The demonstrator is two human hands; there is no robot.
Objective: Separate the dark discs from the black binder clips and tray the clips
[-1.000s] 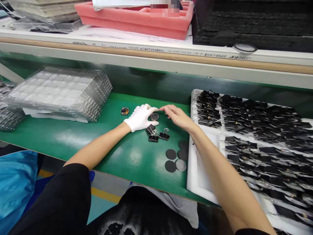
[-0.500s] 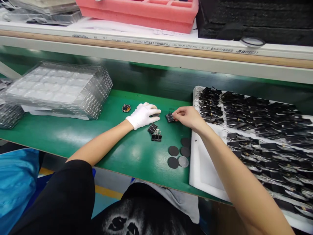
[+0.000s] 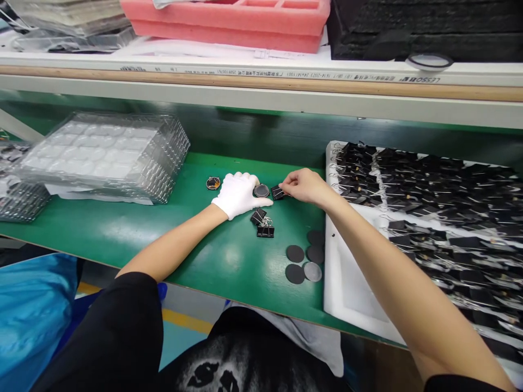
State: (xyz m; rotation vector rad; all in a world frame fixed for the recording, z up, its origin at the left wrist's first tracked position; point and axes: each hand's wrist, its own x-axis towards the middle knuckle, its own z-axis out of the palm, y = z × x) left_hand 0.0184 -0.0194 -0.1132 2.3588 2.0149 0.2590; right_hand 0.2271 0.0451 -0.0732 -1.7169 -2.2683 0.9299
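My left hand (image 3: 241, 195), in a white glove, is closed on the edge of a round dark disc (image 3: 261, 190) with a pale rim. Just right of that disc, my bare right hand (image 3: 300, 186) pinches a black binder clip (image 3: 278, 192). Several loose black clips (image 3: 265, 231) lie below my left hand on the green table (image 3: 229, 256). Another round piece (image 3: 213, 183), with an orange mark, lies left of the glove. Flat black discs (image 3: 295, 253) and one grey disc (image 3: 312, 271) are nearer the table's front edge.
A white foam tray (image 3: 347, 288) on the right holds rows of black clips (image 3: 441, 190). Stacked clear plastic trays (image 3: 98, 152) stand on the left. Above runs a shelf (image 3: 253, 100) bearing a pink foam box (image 3: 229, 27) and black foam (image 3: 425, 32).
The disc at my left hand now shows more fully between thumb and fingers. My right hand has brought the clip closer to it. The view has shifted slightly.
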